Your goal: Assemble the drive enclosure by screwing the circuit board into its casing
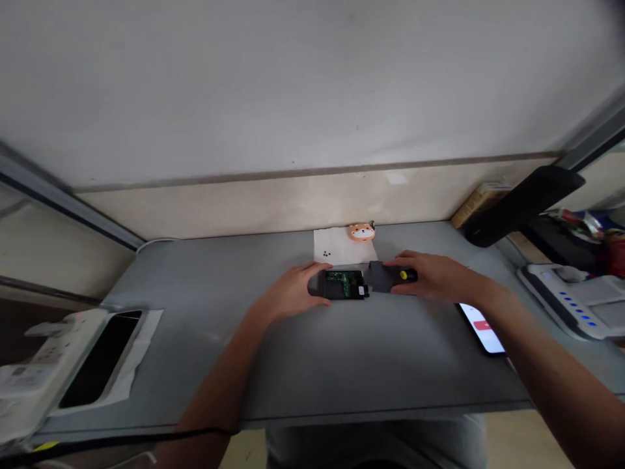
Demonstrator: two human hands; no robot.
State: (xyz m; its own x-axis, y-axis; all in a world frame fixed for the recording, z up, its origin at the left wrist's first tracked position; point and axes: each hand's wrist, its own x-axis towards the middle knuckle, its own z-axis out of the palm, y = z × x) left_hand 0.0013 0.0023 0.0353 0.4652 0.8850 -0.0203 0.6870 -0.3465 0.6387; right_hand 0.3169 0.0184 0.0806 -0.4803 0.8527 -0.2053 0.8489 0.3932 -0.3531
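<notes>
A small black electronic device (346, 286) lies on the grey table with its green circuit board exposed. My left hand (295, 290) grips its left end between thumb and fingers. Just to the right of it, my right hand (427, 273) holds a dark grey cover piece (379, 276) by its right side. The same hand also has a black-handled tool (409, 275) with a yellow end, probably a screwdriver, tucked in its fingers; its tip is hidden. The cover's left edge is close to the device; whether they touch I cannot tell.
Behind the hands, a white paper (336, 241) carries several tiny dark screws (327, 253) and an orange animal-faced case (362, 232). A lit phone (484, 331) lies under my right forearm. Power strips (569, 299) flank the table; another phone (101, 358) sits at left, a black cylinder (522, 205) at right.
</notes>
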